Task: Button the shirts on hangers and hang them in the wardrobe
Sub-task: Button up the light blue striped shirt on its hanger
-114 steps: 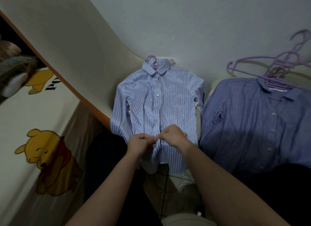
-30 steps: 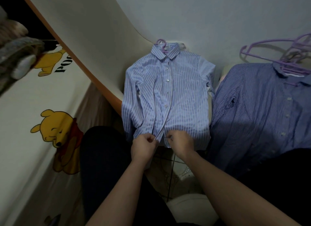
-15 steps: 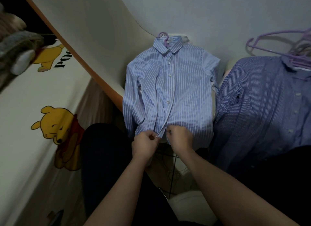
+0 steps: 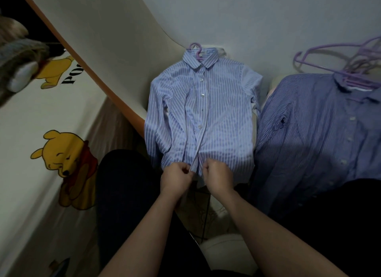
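Your left hand [image 4: 177, 178] and right hand [image 4: 218, 176] each pinch the hem of the light striped shirt [image 4: 203, 113], laid lengthwise, collar pointing away.

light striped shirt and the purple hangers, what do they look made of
The light striped shirt looks like thin woven cloth, probably cotton or a blend, matte, softly creased. The purple hangers are likely moulded plastic: smooth, thin, evenly curved rods.

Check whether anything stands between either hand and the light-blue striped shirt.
Nothing visible does. The left hand and the right hand both pinch the front edges of the light-blue striped shirt near its hem.
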